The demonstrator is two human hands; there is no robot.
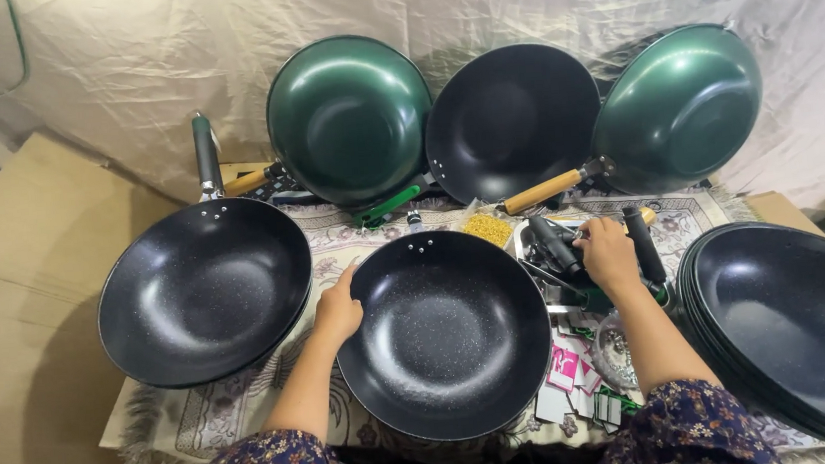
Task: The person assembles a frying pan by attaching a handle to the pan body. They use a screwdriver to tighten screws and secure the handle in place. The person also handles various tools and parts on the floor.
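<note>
A black speckled wok without a handle (444,336) is seen at the centre of the view, resting on a patterned cloth (215,413). Its rim is gripped at about nine o'clock by the left hand (338,311), whose fingers are curled over the edge. The right hand (607,252) is placed at roughly two o'clock from this wok, over a tray of black handles (558,249); it is closed around one wooden-tipped handle (640,215), though how firmly cannot be told. The two hands are held well apart, with the wok between them. At ten o'clock a second black wok with a dark handle (204,290) lies just beside the left hand. Along the back, against the creased sheet, three pans are leaned: a green wok (350,118) at eleven o'clock, a black wok with a wooden handle (510,121) at twelve, and another green wok (678,107) at one o'clock. A stack of black woks (804,327) is seen at three to four o'clock. A bag of small yellow parts (488,227) is found just beyond the central wok, and pink and white tags (572,372) lie at its right edge.
</note>
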